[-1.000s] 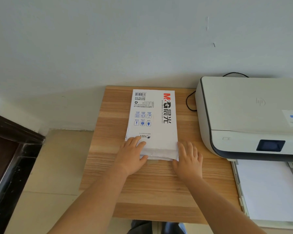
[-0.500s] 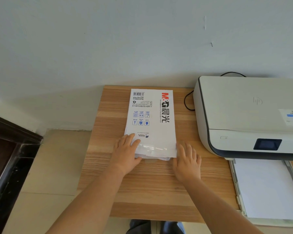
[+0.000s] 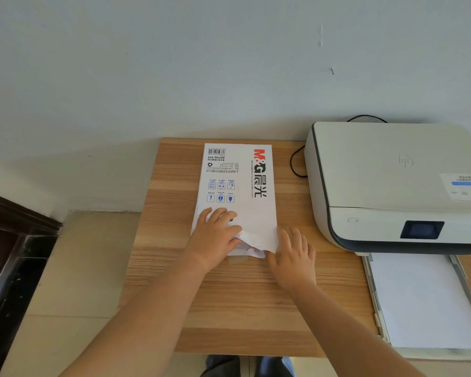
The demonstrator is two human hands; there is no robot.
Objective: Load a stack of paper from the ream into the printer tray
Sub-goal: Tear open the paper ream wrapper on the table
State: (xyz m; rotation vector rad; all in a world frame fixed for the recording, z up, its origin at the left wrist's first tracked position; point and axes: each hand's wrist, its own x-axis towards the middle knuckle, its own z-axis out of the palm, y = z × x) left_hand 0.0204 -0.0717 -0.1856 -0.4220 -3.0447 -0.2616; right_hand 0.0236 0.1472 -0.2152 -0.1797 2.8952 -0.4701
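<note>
Both hands' fingers point(image 3: 218, 216) press the white ream point(image 3: 238, 186), its near wrapper crumpled.

The ream point(image 3: 239, 186) under my hands reads "M&G" in red and black, with "APYVQ 959" by its barcode; right of it, my printer point(image 3: 397, 180) shows a faint hp logo.

White paper ream point(image 3: 239, 186) lies flat on the wooden desk point(image 3: 256, 308), long axis pointing toward the wall, wrapper crumpled at its near end. Left hand point(image 3: 215, 235) rests on the near-left corner of the ream, fingers curled into the wrapper; right hand point(image 3: 292, 258) lies flat on the desk, fingertips touching the near-right corner. Printer point(image 3: 392, 183) stands to the right, its tray point(image 3: 375, 317) pulled out with white sheets inside.
</note>
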